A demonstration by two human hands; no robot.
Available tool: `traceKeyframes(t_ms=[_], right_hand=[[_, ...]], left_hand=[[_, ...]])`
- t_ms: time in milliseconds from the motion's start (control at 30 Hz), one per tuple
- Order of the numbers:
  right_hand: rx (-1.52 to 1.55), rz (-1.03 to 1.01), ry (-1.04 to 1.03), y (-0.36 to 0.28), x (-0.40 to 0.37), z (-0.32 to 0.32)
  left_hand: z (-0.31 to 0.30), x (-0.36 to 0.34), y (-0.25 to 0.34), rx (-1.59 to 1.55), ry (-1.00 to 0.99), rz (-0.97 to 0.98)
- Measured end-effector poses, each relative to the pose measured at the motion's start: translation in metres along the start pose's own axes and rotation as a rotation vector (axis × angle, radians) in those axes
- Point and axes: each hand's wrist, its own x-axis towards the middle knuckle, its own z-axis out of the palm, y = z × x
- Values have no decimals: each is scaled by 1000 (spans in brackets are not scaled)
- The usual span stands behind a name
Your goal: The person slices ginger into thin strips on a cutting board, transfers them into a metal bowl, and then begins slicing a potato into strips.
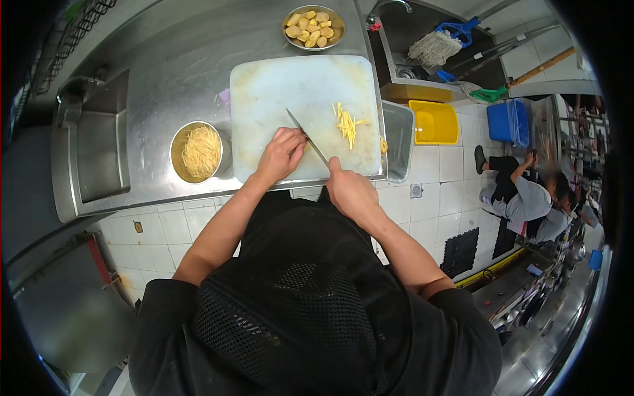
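My right hand is closed around the handle of a kitchen knife, its blade slanting away to the upper left over a white cutting board. Fingers curled, my left hand presses down on the board right beside the blade. A little yellow shows under its fingertips, seemingly a piece of ginger, mostly hidden by the fingers. To the right of the knife lies a small pile of yellow ginger strips. More pale shreds fill a metal bowl left of the board.
Behind the board stands a metal bowl of peeled yellow chunks. A sink is at the left; another holding a mop is at the right. Grey and yellow bins stand beside the counter. Another person sits at far right.
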Motion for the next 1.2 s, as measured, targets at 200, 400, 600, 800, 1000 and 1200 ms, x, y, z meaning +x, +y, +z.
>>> traceKeyframes(t_ms=[200, 400, 600, 800, 1000, 1200], right_hand=[[37, -12, 127, -1, 32, 25], [37, -2, 89, 3, 29, 28], [35, -5, 60, -4, 20, 11], [40, -11, 90, -7, 31, 9], [59, -69, 155, 0, 45, 25], [60, -20, 98, -3, 35, 21]], left_hand=[[3, -3, -2, -28, 20, -11], [7, -4, -5, 19, 24, 14], [5, -3, -5, 11, 9, 6], [1, -2, -3, -3, -7, 5], [2, -4, -6, -5, -8, 10], [3, -4, -7, -8, -6, 15]])
